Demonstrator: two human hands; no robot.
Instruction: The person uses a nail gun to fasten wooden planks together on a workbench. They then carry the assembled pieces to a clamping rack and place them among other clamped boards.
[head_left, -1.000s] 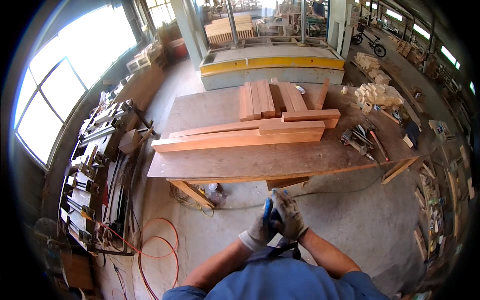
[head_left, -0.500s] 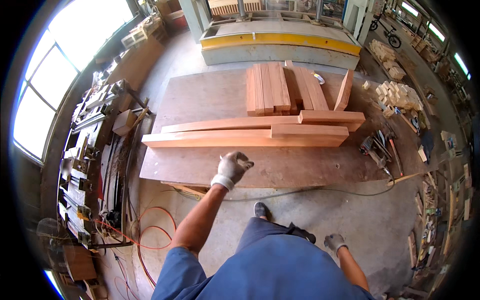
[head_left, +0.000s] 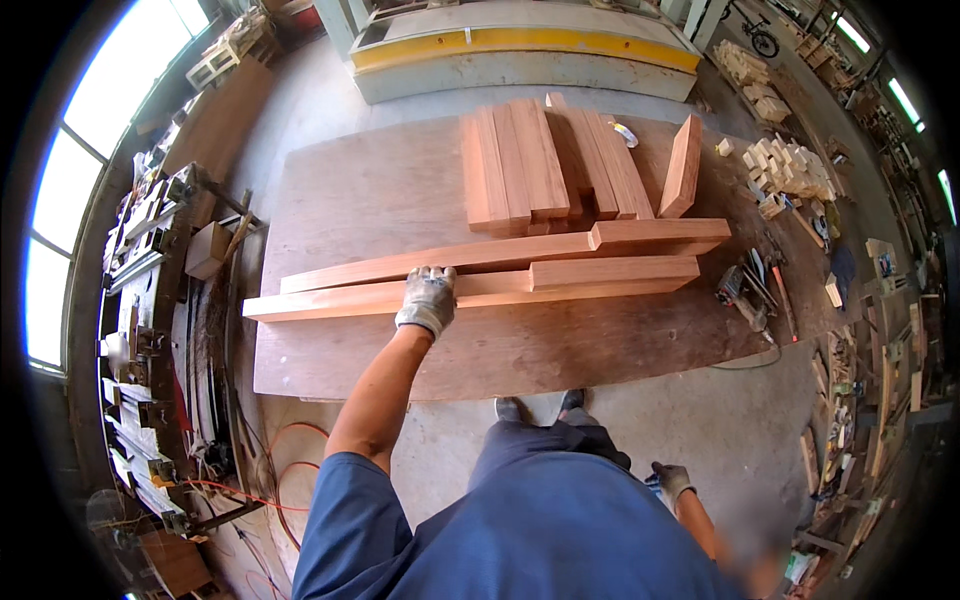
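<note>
My left hand (head_left: 430, 300), in a grey work glove, is closed over the near long reddish wooden beam (head_left: 340, 300), its fingers curled over the top edge. This beam has a thicker block-like section at its right end. Just behind it lies a second long beam (head_left: 480, 252) of similar shape, nearly parallel. My right hand (head_left: 674, 480), gloved too, hangs low beside my right hip, away from the table. Its fingers are curled in, and a small bluish patch shows by them; what it is cannot be made out.
Reddish boards (head_left: 515, 165) lie side by side on the brown worktable (head_left: 340, 200), with a block (head_left: 682, 168) propped at their right. Hand tools (head_left: 750, 290) lie at the table's right. A yellow-striped press (head_left: 530, 50) stands beyond; pale wood blocks (head_left: 790, 168) are piled far right.
My left hand has moved forward and left from above the table's near edge and closed on the near beam. I have stepped closer to the table. My right hand stays low by my side.
</note>
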